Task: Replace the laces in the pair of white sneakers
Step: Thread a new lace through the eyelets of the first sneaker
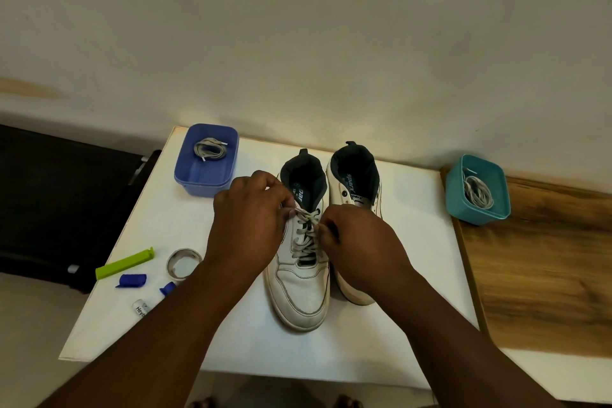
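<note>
Head view: both hands' grips [251,212] [356,235] pinch lace [306,220] atop left sneaker [301,288]

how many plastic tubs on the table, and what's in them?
2. A blue tub at the table's far left corner holds one coiled grey lace. A teal tub at the right edge holds a bundle of pale laces. None seem hidden.

we seem to be in a home: a small white table [185,225] against a plain cream wall [298,43], beside a wood-grain surface [543,275].
</note>
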The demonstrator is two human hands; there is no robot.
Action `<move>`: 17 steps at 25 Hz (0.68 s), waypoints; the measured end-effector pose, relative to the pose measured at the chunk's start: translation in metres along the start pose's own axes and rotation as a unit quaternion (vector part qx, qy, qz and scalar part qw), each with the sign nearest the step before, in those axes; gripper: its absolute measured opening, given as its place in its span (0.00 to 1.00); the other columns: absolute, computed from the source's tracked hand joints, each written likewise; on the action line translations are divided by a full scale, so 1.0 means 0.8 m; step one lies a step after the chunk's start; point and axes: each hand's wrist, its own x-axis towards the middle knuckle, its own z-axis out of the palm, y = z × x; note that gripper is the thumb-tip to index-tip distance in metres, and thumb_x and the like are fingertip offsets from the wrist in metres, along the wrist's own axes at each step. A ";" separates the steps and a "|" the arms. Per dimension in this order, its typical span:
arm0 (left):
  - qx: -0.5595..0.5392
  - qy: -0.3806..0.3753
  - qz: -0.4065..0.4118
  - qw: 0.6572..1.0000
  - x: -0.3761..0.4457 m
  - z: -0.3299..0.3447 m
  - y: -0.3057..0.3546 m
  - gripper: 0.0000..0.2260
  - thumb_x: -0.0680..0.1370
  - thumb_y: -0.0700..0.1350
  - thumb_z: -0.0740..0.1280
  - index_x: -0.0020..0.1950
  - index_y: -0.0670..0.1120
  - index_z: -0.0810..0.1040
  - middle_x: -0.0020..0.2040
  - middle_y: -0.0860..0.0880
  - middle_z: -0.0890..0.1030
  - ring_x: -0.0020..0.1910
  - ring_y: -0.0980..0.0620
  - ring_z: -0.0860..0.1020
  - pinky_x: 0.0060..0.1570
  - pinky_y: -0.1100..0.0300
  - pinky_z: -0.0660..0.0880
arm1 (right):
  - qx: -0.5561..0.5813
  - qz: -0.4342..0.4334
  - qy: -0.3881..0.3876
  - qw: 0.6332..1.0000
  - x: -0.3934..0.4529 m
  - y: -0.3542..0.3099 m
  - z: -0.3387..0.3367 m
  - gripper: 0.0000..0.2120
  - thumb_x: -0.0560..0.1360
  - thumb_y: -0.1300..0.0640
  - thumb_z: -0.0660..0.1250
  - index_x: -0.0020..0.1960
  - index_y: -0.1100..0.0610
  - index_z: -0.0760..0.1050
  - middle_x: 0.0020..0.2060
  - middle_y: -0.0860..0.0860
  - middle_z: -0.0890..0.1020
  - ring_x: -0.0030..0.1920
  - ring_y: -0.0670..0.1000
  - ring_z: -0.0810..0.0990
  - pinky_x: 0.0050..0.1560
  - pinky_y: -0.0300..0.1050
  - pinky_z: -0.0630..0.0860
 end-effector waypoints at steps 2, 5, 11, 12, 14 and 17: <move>0.023 0.000 -0.014 1.000 -0.002 0.000 0.004 0.08 0.79 0.54 0.69 0.57 0.55 0.82 0.60 0.50 0.79 0.59 0.47 0.76 0.54 0.51 0.74 | 0.003 0.002 -0.004 1.000 0.000 -0.001 -0.003 0.09 0.82 0.49 0.61 0.48 0.49 0.78 0.42 0.47 0.80 0.43 0.49 0.78 0.39 0.44 0.70; -0.010 -0.013 -0.023 1.000 -0.002 0.000 0.008 0.08 0.79 0.54 0.69 0.56 0.55 0.82 0.61 0.51 0.79 0.59 0.48 0.75 0.54 0.53 0.73 | 0.019 0.016 -0.013 1.000 0.001 -0.002 -0.001 0.08 0.80 0.49 0.63 0.46 0.49 0.78 0.40 0.47 0.81 0.40 0.48 0.79 0.38 0.43 0.72; -0.241 -0.044 -0.064 0.967 -0.002 -0.007 0.004 0.29 0.78 0.37 0.68 0.76 0.53 0.65 0.71 0.52 0.73 0.62 0.53 0.77 0.54 0.65 0.71 | 0.104 -0.005 0.098 0.990 0.001 -0.002 0.004 0.15 0.79 0.38 0.66 0.59 0.45 0.79 0.51 0.41 0.78 0.49 0.43 0.76 0.45 0.41 0.74; -0.262 -0.037 -0.086 0.961 0.000 -0.009 0.003 0.31 0.78 0.35 0.66 0.78 0.53 0.62 0.70 0.52 0.74 0.60 0.54 0.78 0.53 0.66 0.72 | 0.123 -0.013 0.105 0.987 0.004 -0.006 0.007 0.16 0.79 0.40 0.67 0.63 0.46 0.79 0.54 0.42 0.78 0.51 0.43 0.76 0.47 0.41 0.74; -0.300 -0.007 -0.126 0.946 0.001 -0.009 -0.004 0.30 0.79 0.32 0.63 0.79 0.51 0.61 0.67 0.52 0.76 0.57 0.53 0.80 0.55 0.63 0.74 | 0.132 -0.013 0.110 0.985 0.010 -0.012 0.016 0.13 0.80 0.44 0.68 0.62 0.46 0.80 0.53 0.43 0.78 0.50 0.42 0.77 0.48 0.40 0.75; -0.319 0.045 -0.162 0.933 0.001 -0.008 -0.018 0.27 0.80 0.33 0.61 0.78 0.49 0.63 0.63 0.53 0.77 0.58 0.51 0.79 0.60 0.56 0.75 | 0.254 0.044 0.131 0.957 0.019 -0.014 0.020 0.06 0.81 0.49 0.69 0.48 0.48 0.83 0.43 0.42 0.81 0.43 0.42 0.79 0.43 0.36 0.75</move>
